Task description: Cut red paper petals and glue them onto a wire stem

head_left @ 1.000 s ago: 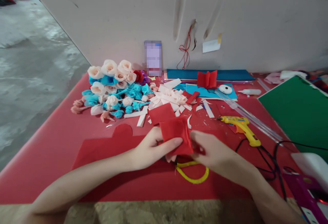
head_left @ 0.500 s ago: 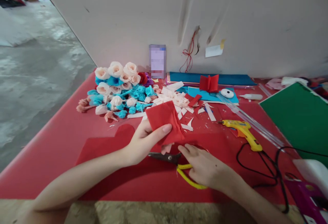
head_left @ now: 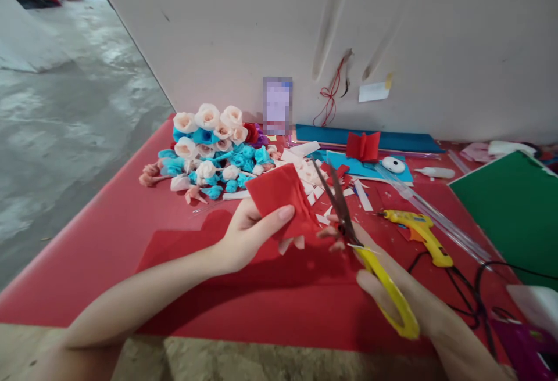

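Folded red crepe paper [head_left: 275, 192] is pinched in my left hand [head_left: 248, 233], the thumb pressed across its front and the fingers hidden behind. Its layered right edge faces my other hand. In my right hand [head_left: 372, 279] are scissors [head_left: 344, 224] with yellow handles, blades parted and pointing up and left beside the paper, not touching it. Below both hands a larger sheet of red paper [head_left: 244, 265] lies on the red table [head_left: 108, 276].
Paper flowers [head_left: 207, 137] in cream and blue are heaped at the back left, beside paper scraps [head_left: 305, 166]. A phone [head_left: 278, 105] leans on the wall. To the right lie a yellow glue gun [head_left: 421, 233] with a black cord and a green board [head_left: 514, 212].
My right hand has lifted the scissors from the table and swung the blades upward, to the right of the red paper. My left hand keeps its hold; the view has shifted slightly.
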{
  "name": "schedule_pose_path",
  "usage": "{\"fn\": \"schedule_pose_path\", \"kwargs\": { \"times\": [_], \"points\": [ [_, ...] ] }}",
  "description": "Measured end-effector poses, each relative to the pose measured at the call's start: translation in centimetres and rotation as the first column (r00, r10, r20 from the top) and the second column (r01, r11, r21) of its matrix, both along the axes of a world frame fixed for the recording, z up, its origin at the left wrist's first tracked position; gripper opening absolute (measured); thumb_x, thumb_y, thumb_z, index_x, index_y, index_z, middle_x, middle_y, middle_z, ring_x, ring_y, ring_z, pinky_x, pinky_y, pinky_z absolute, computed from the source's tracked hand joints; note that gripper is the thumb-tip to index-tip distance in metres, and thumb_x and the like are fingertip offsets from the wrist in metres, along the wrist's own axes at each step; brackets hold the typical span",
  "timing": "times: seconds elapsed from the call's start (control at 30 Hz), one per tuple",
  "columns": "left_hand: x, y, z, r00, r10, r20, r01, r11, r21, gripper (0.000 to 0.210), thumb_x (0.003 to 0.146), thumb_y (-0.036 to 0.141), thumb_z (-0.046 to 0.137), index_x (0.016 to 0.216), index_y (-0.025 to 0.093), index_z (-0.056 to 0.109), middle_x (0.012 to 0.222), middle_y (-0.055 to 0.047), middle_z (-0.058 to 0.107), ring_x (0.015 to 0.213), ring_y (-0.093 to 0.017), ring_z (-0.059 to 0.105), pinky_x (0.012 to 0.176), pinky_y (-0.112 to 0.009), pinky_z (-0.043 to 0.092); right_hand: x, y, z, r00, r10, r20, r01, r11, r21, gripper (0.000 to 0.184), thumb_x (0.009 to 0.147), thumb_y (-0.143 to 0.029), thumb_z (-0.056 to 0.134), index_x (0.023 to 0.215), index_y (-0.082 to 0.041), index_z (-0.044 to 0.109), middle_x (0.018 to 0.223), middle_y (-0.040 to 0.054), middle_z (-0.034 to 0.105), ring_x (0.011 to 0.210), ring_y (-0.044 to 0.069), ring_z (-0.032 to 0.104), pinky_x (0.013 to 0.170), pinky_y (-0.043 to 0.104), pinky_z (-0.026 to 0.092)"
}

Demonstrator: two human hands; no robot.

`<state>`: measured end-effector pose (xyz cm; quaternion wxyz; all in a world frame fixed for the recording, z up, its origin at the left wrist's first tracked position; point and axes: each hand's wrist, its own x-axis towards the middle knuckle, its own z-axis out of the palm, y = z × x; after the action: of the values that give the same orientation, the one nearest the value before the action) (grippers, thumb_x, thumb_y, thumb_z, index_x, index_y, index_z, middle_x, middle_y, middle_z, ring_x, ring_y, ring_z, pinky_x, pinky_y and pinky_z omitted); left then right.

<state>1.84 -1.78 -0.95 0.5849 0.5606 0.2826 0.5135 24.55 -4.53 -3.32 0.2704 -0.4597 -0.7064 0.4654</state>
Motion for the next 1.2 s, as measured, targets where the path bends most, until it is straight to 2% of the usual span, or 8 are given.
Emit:
{"fn": "schedule_pose_path", "kwargs": {
  "times": [0.1,0.23,0.33,0.47,0.57,0.67,0.9,1.2],
  "points": [
    [0.1,0.2,-0.1,0.993,0.042,-0.115,-0.037,0.998,0.046,0.035,0.087,0.032,0.047,0.06,0.013,0.059,0.057,-0.004,0.064,0.042,-0.007,0.05,0.043,-0.021,0.043,-0.3,-0.5,0.7,0.993,0.093,-0.066,-0.099,0.991,-0.093,0.039,0.077,-0.016,0.043,0.115,-0.021,0.049,0.104,0.0086,0.06,0.088,0.019,0.06,0.079,0.033,0.05],
    [0.2,0.4,0.1,0.957,0.17,-0.237,-0.143,0.981,0.127,0.037,0.088,0.03,0.046,0.057,0.012,0.057,0.049,-0.002,0.059,0.042,-0.008,0.051,0.044,-0.02,0.042,-1.7,-1.0,1.5,0.999,0.039,-0.008,-0.039,0.997,-0.071,0.03,0.078,-0.018,0.046,0.107,-0.021,0.051,0.089,0.006,0.061,0.076,0.017,0.058,0.074,0.03,0.05],
    [0.1,0.7,0.2,0.905,0.287,-0.315,-0.229,0.951,0.208,0.04,0.087,0.03,0.046,0.053,0.012,0.056,0.045,-0.001,0.057,0.041,-0.008,0.051,0.043,-0.02,0.04,-2.2,-1.4,1.0,1.0,-0.018,0.018,0.019,0.999,-0.041,0.023,0.081,-0.018,0.042,0.101,-0.021,0.052,0.087,0.0055,0.061,0.072,0.016,0.056,0.07,0.027,0.049],
    [0.1,0.9,0.2,0.875,0.347,-0.337,-0.258,0.924,0.282,0.041,0.087,0.027,0.046,0.05,0.013,0.055,0.044,0.0,0.056,0.038,-0.006,0.048,0.042,-0.018,0.038,-2.0,-2.0,0.1,0.994,0.009,0.105,-0.007,1.0,-0.023,0.034,0.08,-0.01,0.039,0.111,-0.022,0.047,0.101,0.0063,0.06,0.085,0.017,0.057,0.078,0.029,0.048],
    [0.3,0.9,0.2,0.865,0.363,-0.348,-0.244,0.908,0.342,0.038,0.087,0.023,0.047,0.051,0.013,0.056,0.045,0.001,0.056,0.042,-0.005,0.05,0.044,-0.016,0.04,-2.0,-2.1,-0.2,0.99,-0.007,0.142,0.006,1.0,0.006,0.035,0.081,-0.009,0.037,0.112,-0.022,0.047,0.104,0.0065,0.059,0.089,0.017,0.057,0.077,0.028,0.047],
    [0.5,0.7,0.2,0.853,0.369,-0.368,-0.229,0.9,0.371,0.037,0.086,0.019,0.048,0.05,0.013,0.056,0.045,0.001,0.057,0.043,-0.005,0.052,0.045,-0.016,0.041,-2.3,-2.1,-0.3,0.988,-0.073,0.137,0.075,0.997,-0.01,0.024,0.086,-0.015,0.037,0.103,-0.02,0.051,0.095,0.0066,0.061,0.079,0.016,0.059,0.065,0.024,0.048],
    [0.6,0.6,-0.1,0.867,0.329,-0.374,-0.218,0.926,0.309,0.037,0.086,0.022,0.047,0.051,0.013,0.056,0.045,-0.001,0.058,0.043,-0.007,0.054,0.045,-0.018,0.042,-3.0,-2.1,0.4,0.962,-0.097,0.255,0.131,0.984,-0.117,0.019,0.091,-0.023,0.033,0.102,-0.022,0.048,0.075,0.0012,0.059,0.052,0.01,0.051,0.045,0.019,0.041],
    [0.7,0.6,-0.4,0.921,0.241,-0.307,-0.194,0.965,0.178,0.04,0.088,0.028,0.046,0.053,0.012,0.057,0.046,-0.001,0.058,0.04,-0.007,0.051,0.043,-0.018,0.039,-3.1,-2.1,0.8,0.946,-0.062,0.318,0.019,0.991,0.135,0.014,0.089,-0.021,0.037,0.102,-0.022,0.042,0.063,-0.0021,0.055,0.045,0.009,0.05,0.043,0.018,0.034]
  ]
}}
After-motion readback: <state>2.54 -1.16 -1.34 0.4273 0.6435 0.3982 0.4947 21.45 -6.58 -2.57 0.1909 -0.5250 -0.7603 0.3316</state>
